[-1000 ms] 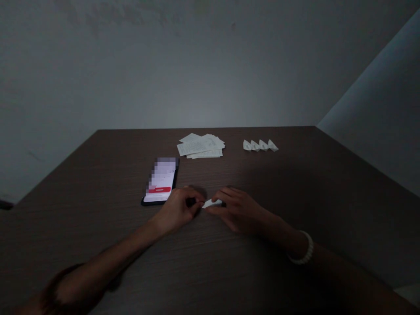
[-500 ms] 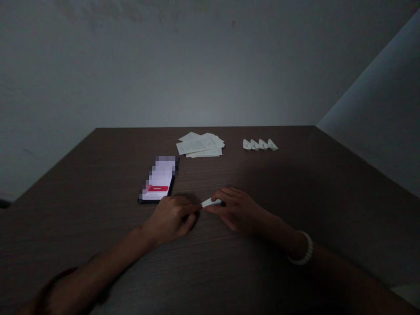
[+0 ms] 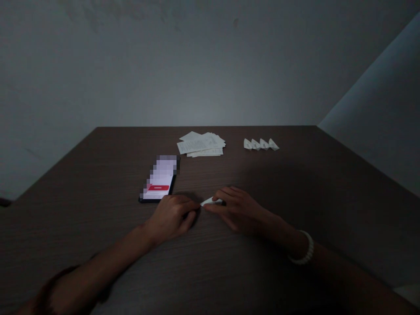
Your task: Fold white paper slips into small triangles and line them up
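Note:
A small white piece of folded paper [image 3: 210,201] lies low over the table between my two hands, narrowing to a point on its left. My right hand [image 3: 241,210] pinches its right part between thumb and fingers, which cover that end. My left hand [image 3: 172,218] rests on the table with its index fingertip at the paper's left point. The left thumb stays apart below the index finger, and the other left fingers are mostly hidden.
A lit phone [image 3: 160,177] lies just beyond my left hand. Farther back is a loose pile of printed paper slips [image 3: 201,144]. A row of several small folded paper pieces [image 3: 260,145] stands at the back right. A wall [image 3: 203,65] rises behind the brown table [image 3: 98,175].
My left hand has gone from a thumb-and-finger pinch at the paper's left end to a stretched index finger touching it. My right hand keeps its hold almost unmoved.

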